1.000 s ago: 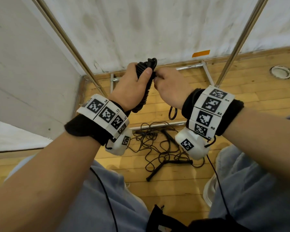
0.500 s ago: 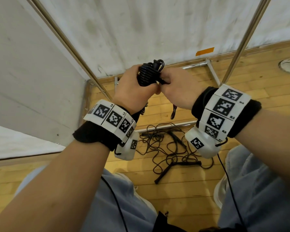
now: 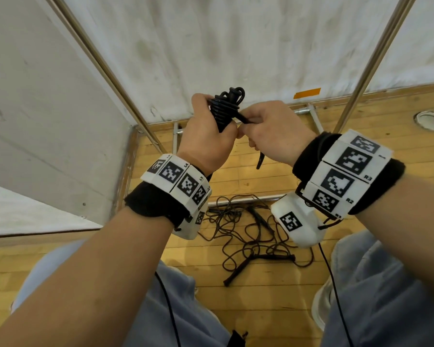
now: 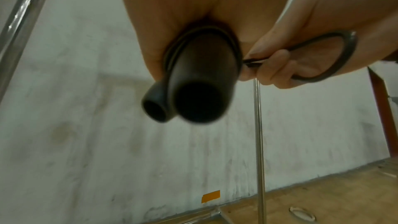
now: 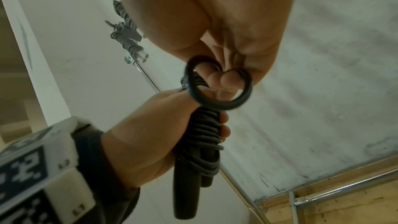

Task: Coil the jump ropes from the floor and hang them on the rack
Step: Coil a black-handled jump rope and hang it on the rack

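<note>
Item in hand: one black jump rope (image 3: 225,106), its cord wound in tight turns round its two handles, held upright in front of the chest between the rack's two slanting metal poles (image 3: 105,71). The left hand (image 3: 206,136) is closed as a fist round the wound bundle, thumb side toward the wall. The right hand (image 3: 273,131) touches it from the right, fingers curled, pinching the free end of the cord. Head view: a short tail of cord (image 3: 259,161) hangs below the right hand; the top of the bundle shows a small knot of loops above the left fist. Left wrist view only: the butt ends of the two handles (image 4: 193,98) side by side, round and dark, sticking out below the left palm, and the cord forming a flat loop (image 4: 336,57) round the right hand's curled fingers (image 4: 277,67). Right wrist view only: that loop (image 5: 219,88) seen as a ring over the fingertips, the coils (image 5: 204,132) stacked down the handles inside the left hand (image 5: 150,139), and higher up on the rack a spring-like fitting (image 5: 127,40) on a thin rod. On the wooden floor (image 3: 261,296), between the person's knees: a loose tangle of further black jump ropes (image 3: 246,236) with handles lying among the cords, close to the rack's base bar (image 3: 246,200). Orange tape mark (image 3: 307,93) on the white wall.
</note>
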